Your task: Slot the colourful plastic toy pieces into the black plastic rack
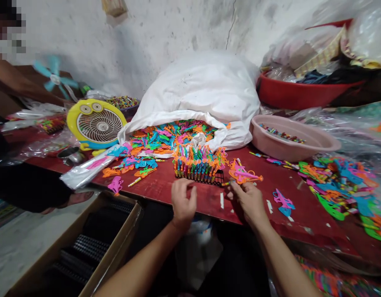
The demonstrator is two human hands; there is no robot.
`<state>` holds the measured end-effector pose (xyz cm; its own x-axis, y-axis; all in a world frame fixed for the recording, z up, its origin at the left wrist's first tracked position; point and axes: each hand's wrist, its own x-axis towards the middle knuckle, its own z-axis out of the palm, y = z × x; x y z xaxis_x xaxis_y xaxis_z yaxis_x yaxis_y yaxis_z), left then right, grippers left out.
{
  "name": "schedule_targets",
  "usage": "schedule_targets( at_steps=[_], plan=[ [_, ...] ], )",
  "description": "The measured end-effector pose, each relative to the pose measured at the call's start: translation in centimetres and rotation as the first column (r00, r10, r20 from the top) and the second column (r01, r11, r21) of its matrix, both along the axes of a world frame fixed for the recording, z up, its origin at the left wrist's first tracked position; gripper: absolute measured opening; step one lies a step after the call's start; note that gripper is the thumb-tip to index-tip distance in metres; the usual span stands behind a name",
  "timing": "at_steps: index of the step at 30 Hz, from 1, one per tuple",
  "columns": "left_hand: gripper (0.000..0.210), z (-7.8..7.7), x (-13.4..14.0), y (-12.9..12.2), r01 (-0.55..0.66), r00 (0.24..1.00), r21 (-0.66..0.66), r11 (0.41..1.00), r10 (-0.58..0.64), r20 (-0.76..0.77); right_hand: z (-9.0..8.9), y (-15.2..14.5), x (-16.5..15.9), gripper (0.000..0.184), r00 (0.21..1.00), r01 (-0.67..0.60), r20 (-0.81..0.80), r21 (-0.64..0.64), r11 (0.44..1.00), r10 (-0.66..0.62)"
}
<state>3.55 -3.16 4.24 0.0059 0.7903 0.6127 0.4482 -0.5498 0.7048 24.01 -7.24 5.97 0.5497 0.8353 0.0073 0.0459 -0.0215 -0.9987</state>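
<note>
A black rack on the red table holds rows of slim, colourful tubes topped with orange, pink and blue plastic pieces. My left hand is at the rack's front left edge, fingers bent and thumb apart, with nothing visible between them. Whether its fingertips touch the rack is unclear. By the rack's right end, my right hand pinches a thin striped tube. Just behind that hand lies an orange and pink plastic piece. A pink and blue piece rests to its right.
A white sack spills plastic pieces behind the rack. A yellow fan stands left; a pink basin and a heap of assembled pieces are right. A carton of black racks sits below. Another person's arm is far left.
</note>
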Motion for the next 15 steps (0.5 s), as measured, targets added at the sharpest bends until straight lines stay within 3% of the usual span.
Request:
schedule_targets(
  at_steps=[2, 4, 7, 10, 15],
  plan=[
    [0.023, 0.0, -1.5, 1.6, -0.154, 0.985, -0.005, 0.988, 0.154, 0.079, 0.0, 1.0, -0.6, 0.044, 0.999, -0.023, 0.035, -0.013, 1.0, 0.023],
    [0.042, -0.1, -2.6, 3.6, -0.207, 0.973, -0.062, 0.976, 0.213, 0.095, -0.1, 1.7, -1.1, 0.044, 0.994, -0.035, 0.1, -0.025, 0.999, 0.037],
    [0.067, -0.7, -3.2, 6.1, -0.038, 0.991, -0.19, 0.981, 0.062, 0.12, -0.7, 2.4, -1.3, 0.044, 0.968, -0.022, 0.248, -0.04, 0.999, 0.031],
    [0.074, -1.5, -3.0, 7.1, 0.157, 0.972, -0.282, 0.947, -0.098, 0.212, -1.6, 2.8, -0.9, 0.045, 0.904, -0.01, 0.426, -0.062, 0.998, 0.036],
    [0.072, -2.4, -2.6, 5.9, 0.151, 0.965, -0.325, 0.934, -0.067, 0.254, -2.1, 2.8, -0.4, 0.04, 0.801, -0.018, 0.597, -0.024, 1.0, 0.029]
  ],
)
